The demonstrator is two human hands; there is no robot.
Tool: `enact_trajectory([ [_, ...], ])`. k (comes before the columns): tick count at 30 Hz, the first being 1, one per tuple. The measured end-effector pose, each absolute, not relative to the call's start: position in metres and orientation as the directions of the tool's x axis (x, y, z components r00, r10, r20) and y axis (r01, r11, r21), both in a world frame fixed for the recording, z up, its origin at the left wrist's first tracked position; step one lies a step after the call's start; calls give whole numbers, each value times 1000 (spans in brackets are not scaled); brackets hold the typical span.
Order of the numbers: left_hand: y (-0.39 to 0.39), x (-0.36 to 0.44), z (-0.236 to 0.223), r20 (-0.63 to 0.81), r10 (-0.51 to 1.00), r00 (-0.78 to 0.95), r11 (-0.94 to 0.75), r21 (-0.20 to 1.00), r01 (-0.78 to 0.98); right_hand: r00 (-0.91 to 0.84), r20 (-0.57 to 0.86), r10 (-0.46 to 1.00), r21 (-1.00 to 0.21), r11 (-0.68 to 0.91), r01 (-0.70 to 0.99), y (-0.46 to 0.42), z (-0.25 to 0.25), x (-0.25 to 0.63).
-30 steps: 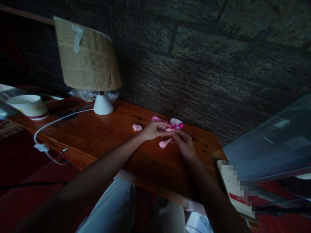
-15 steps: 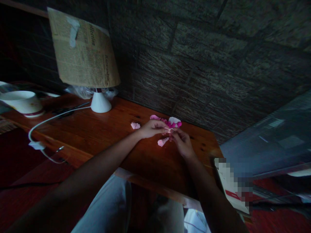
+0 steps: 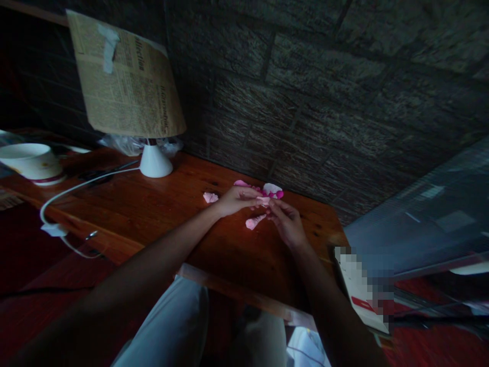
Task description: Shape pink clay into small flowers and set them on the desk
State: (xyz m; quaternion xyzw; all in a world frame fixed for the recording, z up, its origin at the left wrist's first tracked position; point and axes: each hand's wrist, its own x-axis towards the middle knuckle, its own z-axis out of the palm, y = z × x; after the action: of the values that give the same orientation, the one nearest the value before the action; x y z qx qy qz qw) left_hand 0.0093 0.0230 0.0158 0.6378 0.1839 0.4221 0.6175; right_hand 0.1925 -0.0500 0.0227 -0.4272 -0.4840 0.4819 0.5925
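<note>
- The strip point(image 3: 263, 201), small and pale pink, is between the two hands, over the right part of the worktop point(image 3: 164, 216); whether it touches the wood below is unclear.
- The left hand point(image 3: 239, 201) comes in from the left; its thumb and fingers are closed on the strip's left end.
- The right hand point(image 3: 287, 222) meets it from the other side; its fingers pinch the right end between thumb and fingertips.
- The strip looks light, thin and soft, like paper or a petal, though which is hard to say; it likely creases or tears under a firm pull, and seems more limp than slippery; a gentle pinch at the two ends or along an edge should suit it best.
- The roll point(image 3: 254, 222), pink and narrow, lies just below the strip, one end near the right fingers; whether they touch is hidden; it probably crushes easily, so its thicker end looks the safer hold.
- Magenta bits point(image 3: 275, 194) and a white piece point(image 3: 271, 188) lie just behind the hands, close to the wall point(image 3: 328, 122); a crumpled pink piece point(image 3: 210, 197) sits near the left wrist, apart from the rest.
</note>
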Motion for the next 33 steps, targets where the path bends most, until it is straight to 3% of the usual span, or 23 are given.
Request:
enact_trajectory([
  [8, 27, 14, 9, 243, 856, 456, -87, 938, -336, 98, 182, 978, -983, 182, 17, -47, 19, 193],
  [13, 30, 15, 3, 335, 809, 483, -210, 932, -295, 105, 293, 950, -946, 272, 175, -50, 21, 191],
  [22, 28, 15, 3, 386, 723, 573, -319, 922, -219, 47, 343, 938, -923, 327, 201, -51, 18, 189],
  [33, 29, 19, 2, 394, 762, 514, -348, 918, -189, 38, 374, 926, -895, 351, 274, -50, 15, 194],
])
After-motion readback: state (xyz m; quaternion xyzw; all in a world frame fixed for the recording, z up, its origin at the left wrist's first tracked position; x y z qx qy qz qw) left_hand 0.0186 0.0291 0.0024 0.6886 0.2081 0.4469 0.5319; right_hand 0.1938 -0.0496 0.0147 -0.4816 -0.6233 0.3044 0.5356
